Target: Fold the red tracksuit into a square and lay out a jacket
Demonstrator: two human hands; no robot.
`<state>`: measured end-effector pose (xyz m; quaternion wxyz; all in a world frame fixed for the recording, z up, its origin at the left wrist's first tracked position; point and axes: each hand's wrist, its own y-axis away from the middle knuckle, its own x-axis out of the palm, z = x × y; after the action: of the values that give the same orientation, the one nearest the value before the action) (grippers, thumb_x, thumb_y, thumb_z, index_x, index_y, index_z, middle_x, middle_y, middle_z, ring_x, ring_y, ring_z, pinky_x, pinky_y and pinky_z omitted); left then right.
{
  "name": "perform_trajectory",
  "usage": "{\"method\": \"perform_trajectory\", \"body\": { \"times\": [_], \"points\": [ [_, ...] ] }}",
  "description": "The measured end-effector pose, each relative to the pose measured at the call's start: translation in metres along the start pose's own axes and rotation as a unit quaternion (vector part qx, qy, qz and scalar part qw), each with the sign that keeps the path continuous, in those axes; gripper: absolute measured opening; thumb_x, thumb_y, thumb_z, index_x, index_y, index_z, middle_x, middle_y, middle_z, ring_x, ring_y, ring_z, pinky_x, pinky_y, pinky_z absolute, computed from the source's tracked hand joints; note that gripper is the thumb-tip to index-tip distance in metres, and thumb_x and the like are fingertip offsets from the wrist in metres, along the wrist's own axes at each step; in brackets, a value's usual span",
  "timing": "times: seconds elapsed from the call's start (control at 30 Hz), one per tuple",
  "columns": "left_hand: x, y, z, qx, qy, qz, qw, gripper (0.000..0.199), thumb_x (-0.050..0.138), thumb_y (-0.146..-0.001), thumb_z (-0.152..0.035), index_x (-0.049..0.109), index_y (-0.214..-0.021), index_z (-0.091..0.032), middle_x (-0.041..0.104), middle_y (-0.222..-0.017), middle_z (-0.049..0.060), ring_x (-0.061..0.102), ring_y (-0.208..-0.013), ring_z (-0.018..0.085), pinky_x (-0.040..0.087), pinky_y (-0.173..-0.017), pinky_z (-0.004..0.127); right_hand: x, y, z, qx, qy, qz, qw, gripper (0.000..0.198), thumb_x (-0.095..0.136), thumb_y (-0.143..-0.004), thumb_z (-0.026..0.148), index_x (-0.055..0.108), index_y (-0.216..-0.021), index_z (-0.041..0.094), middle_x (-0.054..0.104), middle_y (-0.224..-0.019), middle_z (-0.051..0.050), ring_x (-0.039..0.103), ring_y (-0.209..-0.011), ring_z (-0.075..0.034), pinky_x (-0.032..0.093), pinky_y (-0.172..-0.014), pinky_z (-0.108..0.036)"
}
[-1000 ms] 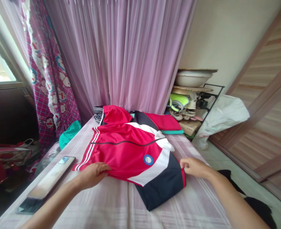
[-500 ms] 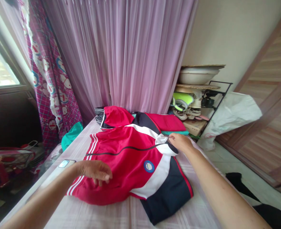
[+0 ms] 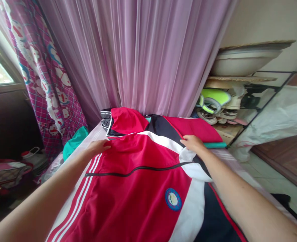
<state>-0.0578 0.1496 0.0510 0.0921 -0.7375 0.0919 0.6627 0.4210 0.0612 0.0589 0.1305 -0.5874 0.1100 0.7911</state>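
Observation:
A red, white and navy zip jacket (image 3: 138, 191) lies spread on the bed, its collar to the right and its white-striped hem to the left. A round blue badge (image 3: 173, 199) sits on its front. My left hand (image 3: 99, 148) grips the far corner of the hem, fingers closed on the cloth. With closed fingers, my right hand (image 3: 194, 144) pinches the jacket's far shoulder beside the white collar. Behind the jacket lie a folded red garment (image 3: 196, 129) and a bunched red and black garment (image 3: 129, 122).
Purple curtains (image 3: 148, 60) hang behind the bed. To the right, a rack (image 3: 266, 87) holds shoes, a lime visor (image 3: 216, 97) and a white basin (image 3: 244, 62). Teal cloth (image 3: 75, 143) lies at the bed's left edge.
My left hand has moved from above the jacket's front to the hem's far corner and closed on it. My right hand has shifted from the collar to the far shoulder. The view is closer.

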Motion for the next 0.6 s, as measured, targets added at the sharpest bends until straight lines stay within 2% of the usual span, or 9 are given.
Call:
{"method": "perform_trajectory", "body": {
  "times": [0.07,0.13,0.17,0.27,0.33,0.4,0.5,0.6],
  "points": [
    [-0.004,-0.012,-0.001,-0.010,0.003,-0.007,1.000,0.035,0.053,-0.083,-0.040,0.074,-0.103,-0.022,0.075,-0.098,0.011,0.069,-0.094,0.030,0.050,-0.083,0.037,-0.008,-0.007,-0.009,0.013,0.026,-0.080,0.996,0.032,0.045,-0.092,0.035,0.071,-0.101,0.019,0.074,-0.090,-0.010,0.067,-0.081,-0.023,0.044,-0.066,-0.028],
    [-0.011,-0.023,-0.005,-0.037,0.007,-0.055,0.998,0.038,0.046,-0.087,-0.037,0.071,-0.109,-0.021,0.074,-0.102,0.009,0.067,-0.098,0.029,0.050,-0.085,0.037,-0.010,-0.012,-0.016,0.035,0.052,-0.171,0.983,0.037,0.041,-0.094,0.035,0.070,-0.109,0.017,0.072,-0.100,-0.014,0.066,-0.090,-0.026,0.045,-0.071,-0.031],
    [-0.013,-0.027,-0.008,-0.055,0.006,-0.086,0.995,0.040,0.043,-0.088,-0.036,0.069,-0.114,-0.021,0.073,-0.106,0.009,0.066,-0.102,0.029,0.049,-0.087,0.037,-0.009,-0.012,-0.018,0.044,0.061,-0.192,0.979,0.038,0.040,-0.094,0.033,0.068,-0.113,0.016,0.072,-0.104,-0.016,0.065,-0.093,-0.027,0.045,-0.073,-0.032],
    [-0.010,-0.028,-0.019,-0.092,-0.009,-0.144,0.985,0.048,0.048,-0.087,-0.040,0.059,-0.130,-0.020,0.066,-0.124,0.011,0.059,-0.117,0.032,0.046,-0.096,0.042,0.003,-0.004,-0.019,0.056,0.066,-0.169,0.982,0.040,0.044,-0.092,0.028,0.062,-0.125,0.014,0.069,-0.112,-0.017,0.063,-0.102,-0.028,0.046,-0.082,-0.033],
    [0.002,-0.017,-0.023,-0.087,-0.005,-0.124,0.988,0.057,0.050,-0.085,-0.043,0.052,-0.136,-0.018,0.060,-0.133,0.015,0.055,-0.122,0.034,0.044,-0.100,0.045,0.011,0.009,-0.018,0.038,0.055,-0.157,0.985,0.045,0.047,-0.090,0.028,0.056,-0.132,0.014,0.066,-0.120,-0.017,0.062,-0.107,-0.028,0.046,-0.087,-0.034],
    [0.020,0.005,-0.022,-0.077,0.023,-0.088,0.993,0.060,0.048,-0.085,-0.045,0.050,-0.136,-0.014,0.059,-0.135,0.017,0.057,-0.121,0.032,0.045,-0.101,0.044,0.016,0.027,-0.023,0.013,0.037,-0.160,0.986,0.049,0.048,-0.090,0.030,0.052,-0.137,0.014,0.062,-0.128,-0.017,0.060,-0.112,-0.029,0.046,-0.091,-0.036],
    [0.043,0.049,-0.010,-0.031,0.067,-0.054,0.996,0.056,0.040,-0.086,-0.047,0.058,-0.127,-0.013,0.061,-0.132,0.015,0.059,-0.120,0.030,0.044,-0.104,0.041,0.018,0.059,-0.043,0.009,-0.002,-0.143,0.990,0.049,0.049,-0.089,0.031,0.053,-0.136,0.016,0.060,-0.132,-0.016,0.059,-0.116,-0.028,0.046,-0.093,-0.037],
    [0.054,0.097,0.005,-0.025,0.115,-0.088,0.989,0.058,0.038,-0.085,-0.053,0.060,-0.123,-0.016,0.062,-0.132,0.013,0.059,-0.120,0.029,0.045,-0.104,0.041,0.018,0.095,-0.071,0.052,-0.056,-0.089,0.993,0.043,0.046,-0.091,0.034,0.058,-0.128,0.017,0.065,-0.126,-0.013,0.063,-0.110,-0.026,0.048,-0.090,-0.035]
  ]
}}
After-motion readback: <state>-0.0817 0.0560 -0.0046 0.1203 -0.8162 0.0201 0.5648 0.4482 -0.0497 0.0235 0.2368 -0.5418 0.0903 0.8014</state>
